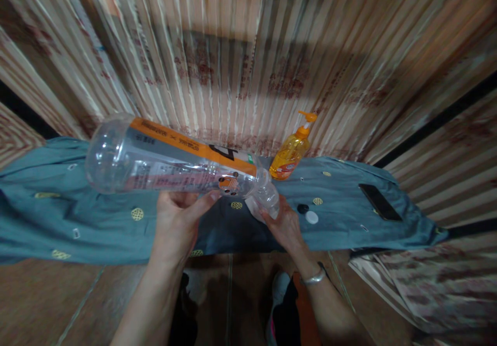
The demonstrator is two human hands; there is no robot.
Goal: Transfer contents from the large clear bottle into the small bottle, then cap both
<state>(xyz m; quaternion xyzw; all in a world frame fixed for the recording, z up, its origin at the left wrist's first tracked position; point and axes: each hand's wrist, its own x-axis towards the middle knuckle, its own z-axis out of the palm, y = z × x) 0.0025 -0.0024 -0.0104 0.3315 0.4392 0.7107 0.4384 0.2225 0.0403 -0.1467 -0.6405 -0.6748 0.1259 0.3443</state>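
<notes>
My left hand (180, 216) is closed around the underside of a large clear plastic bottle (171, 159) with an orange and grey label. The bottle is tipped nearly level, its base to the left and its neck to the right. At that neck, my right hand (281, 224) grips a smaller clear bottle (267, 198) with a white label, and the two mouths appear to meet. Whether liquid passes between them I cannot tell. Just behind stands an orange pump bottle (289, 154) of yellow liquid.
A black cap (303, 208) and a white cap (311, 217) lie right of my right hand. Farther right is a dark phone (379, 202). Everything rests on a teal patterned cloth (112, 232). Striped curtains (217, 66) hang behind, and dark bars slant at both sides.
</notes>
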